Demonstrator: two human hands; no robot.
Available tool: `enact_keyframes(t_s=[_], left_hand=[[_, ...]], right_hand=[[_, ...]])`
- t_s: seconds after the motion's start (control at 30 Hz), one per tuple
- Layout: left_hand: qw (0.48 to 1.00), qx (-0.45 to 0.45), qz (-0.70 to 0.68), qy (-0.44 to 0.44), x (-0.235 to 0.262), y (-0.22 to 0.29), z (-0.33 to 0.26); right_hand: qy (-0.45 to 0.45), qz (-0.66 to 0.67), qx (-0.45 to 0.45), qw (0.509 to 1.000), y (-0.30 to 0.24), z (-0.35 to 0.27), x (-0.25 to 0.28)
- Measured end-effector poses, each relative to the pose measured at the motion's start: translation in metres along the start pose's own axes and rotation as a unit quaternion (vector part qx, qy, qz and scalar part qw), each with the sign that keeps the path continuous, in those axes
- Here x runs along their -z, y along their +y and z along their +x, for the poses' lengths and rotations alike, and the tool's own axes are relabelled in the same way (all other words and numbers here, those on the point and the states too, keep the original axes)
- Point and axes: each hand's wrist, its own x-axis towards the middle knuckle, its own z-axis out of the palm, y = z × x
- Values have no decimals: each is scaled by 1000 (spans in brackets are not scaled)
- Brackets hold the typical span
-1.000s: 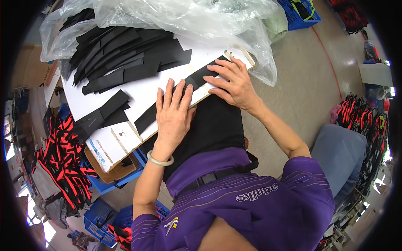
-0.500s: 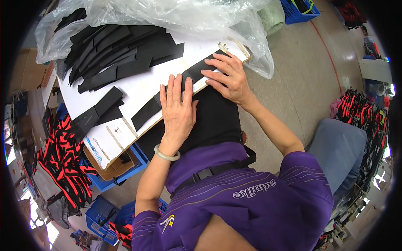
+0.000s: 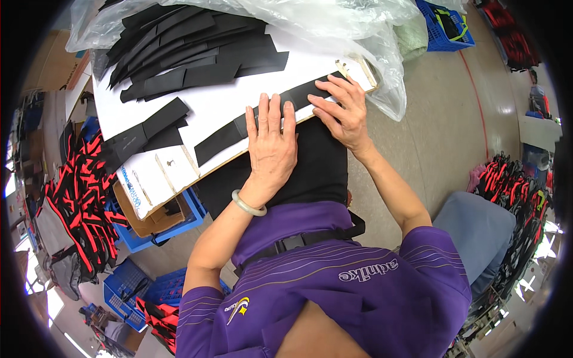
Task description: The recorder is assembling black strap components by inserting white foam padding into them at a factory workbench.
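A long black fabric strip (image 3: 262, 119) lies along the near edge of the white worktop (image 3: 221, 101). Both hands press it flat, fingers spread: the left hand (image 3: 271, 146) mid-strip, the right hand (image 3: 343, 113) toward its far end. Since a second ago the hands have hardly moved, apparently smoothing the strip. Behind it lies a pile of black strips (image 3: 191, 51) under a clear plastic sheet (image 3: 334, 18).
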Motion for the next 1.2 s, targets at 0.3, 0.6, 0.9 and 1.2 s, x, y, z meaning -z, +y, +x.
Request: enact_keyframes(t_s=[0.3, 0.6, 0.9, 1.2], left_hand=[[1000, -7, -9, 15, -3, -5, -2], [1000, -16, -15, 16, -3, -3, -2], [1000, -17, -15, 18, 1, -5, -3], [1000, -16, 0, 15, -2, -4, -4]], right_hand=[[-6, 5, 3, 1000, 0, 1, -1], [2, 9, 3, 1000, 3, -1, 1], [5, 16, -13, 1000, 0, 0, -2], [3, 22, -32, 999, -3, 2, -2]])
